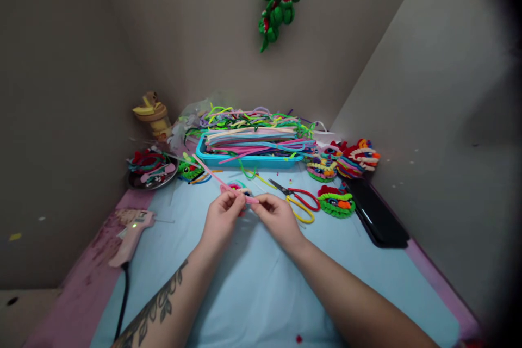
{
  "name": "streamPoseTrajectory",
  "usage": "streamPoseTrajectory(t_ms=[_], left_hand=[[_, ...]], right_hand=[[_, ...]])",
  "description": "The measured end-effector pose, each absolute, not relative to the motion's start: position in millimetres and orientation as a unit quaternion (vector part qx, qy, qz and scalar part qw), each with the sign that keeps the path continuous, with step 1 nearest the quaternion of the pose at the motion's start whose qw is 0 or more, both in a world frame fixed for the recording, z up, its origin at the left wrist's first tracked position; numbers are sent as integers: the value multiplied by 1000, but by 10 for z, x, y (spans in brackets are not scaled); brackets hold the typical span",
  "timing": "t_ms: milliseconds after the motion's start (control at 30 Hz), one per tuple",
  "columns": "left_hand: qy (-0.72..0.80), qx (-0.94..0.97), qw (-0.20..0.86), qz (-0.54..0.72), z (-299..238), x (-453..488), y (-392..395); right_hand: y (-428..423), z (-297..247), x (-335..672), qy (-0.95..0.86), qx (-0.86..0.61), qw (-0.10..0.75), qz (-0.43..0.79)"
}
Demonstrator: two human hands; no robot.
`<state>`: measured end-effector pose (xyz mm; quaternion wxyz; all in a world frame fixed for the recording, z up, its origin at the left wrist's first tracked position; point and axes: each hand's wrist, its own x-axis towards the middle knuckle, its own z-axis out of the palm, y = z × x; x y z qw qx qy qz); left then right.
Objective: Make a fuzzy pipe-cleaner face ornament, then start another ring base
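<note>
Head view: your left hand (222, 215) and right hand (279, 218) both pinch the pink fuzzy stem (210, 172), on the near side of the blue tray (277, 162). It should handle light and bendy — soft pile, probably over thin wire — so fingertip holds near the working section should suit it.

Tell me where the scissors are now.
In the head view, the scissors lie right of centre on the blue cloth, just beyond the right hand and left of a green-and-red fuzzy piece.
</note>
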<state>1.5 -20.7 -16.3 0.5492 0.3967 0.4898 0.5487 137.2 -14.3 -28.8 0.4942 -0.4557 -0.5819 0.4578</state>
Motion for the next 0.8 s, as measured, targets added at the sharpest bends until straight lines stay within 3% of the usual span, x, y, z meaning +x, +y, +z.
streamPoseTrajectory(t_ms=[167, 433, 800], left_hand=[[499, 428, 531, 534, -139, 36, -233], [496, 388, 553, 545, -204, 117, -254], [512, 438, 518, 526, -115, 91, -271]], right_hand=[[-127, -303, 1366, -512, -423, 538, 519], [-165, -357, 1327, -555, -422, 584, 416], [-155, -292, 1348, -564, -426, 592, 387]])
